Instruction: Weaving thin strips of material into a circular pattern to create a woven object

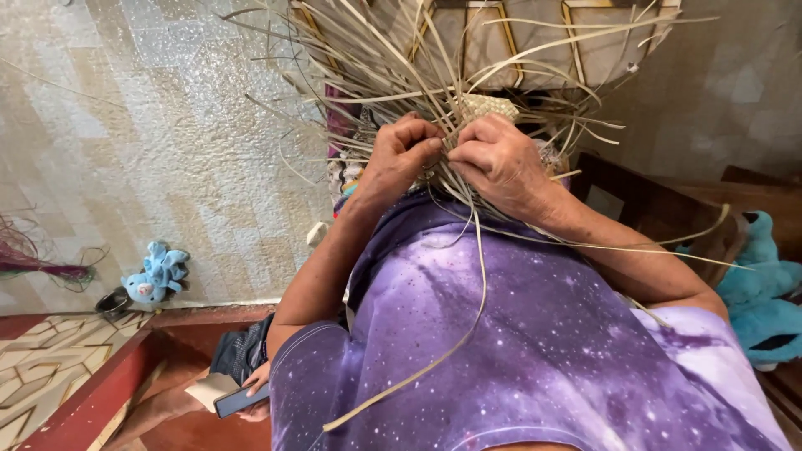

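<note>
Head view: the woven straw piece (489,106), a pale patch of tight plaiting, sits at the centre of a spray of loose straw strips (393,58) that fan outward and upward from it. The person's left hand (399,154) is just below and to the left of the woven piece, fingers curled and pinched shut on several strips. The right hand (501,159) is directly below the woven piece, fingers bent and closed on strips as well; the fingertips of the two hands meet, touching. One long strip (480,276) hangs down from the hands, away from the woven piece, across the purple star-print shirt (518,334). Behind the woven piece stands a panelled frame with wooden bars (535,42). Far to the left of the woven piece, on the pale tiled floor (150,125), lies a small blue soft toy (154,274), with a bundle of reddish fibres (38,267) further left. To the right of the woven piece, beside the person's right arm, rests a larger turquoise plush toy (764,292). Below and left of the woven piece, another person's hand (255,392) holds a dark phone (238,401).
</note>
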